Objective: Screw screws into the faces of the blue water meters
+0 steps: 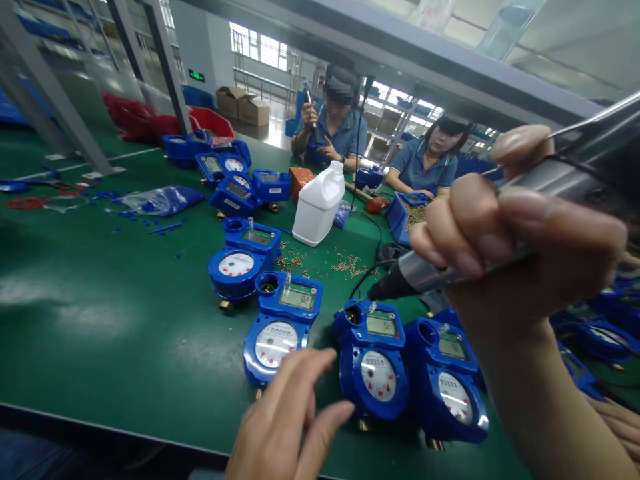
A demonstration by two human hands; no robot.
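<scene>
My right hand (520, 220) is wrapped round a grey electric screwdriver (430, 267), raised at the right, its black tip slanting down to the left. That tip is near the top of a blue water meter (373, 360) with a small display and a round white dial. My left hand (295, 413) is at the bottom centre, thumb and fingers apart with nothing between them, between this meter and another blue meter (283, 327) on its left. A third meter (445, 380) stands to the right, partly behind my right forearm.
Small screws (350, 265) lie scattered on the green table (125, 333), near a white jug (319, 207). More meters (235, 193) stand at the back left. Two people in blue shirts sit across the table. A metal frame bar (350, 47) crosses overhead.
</scene>
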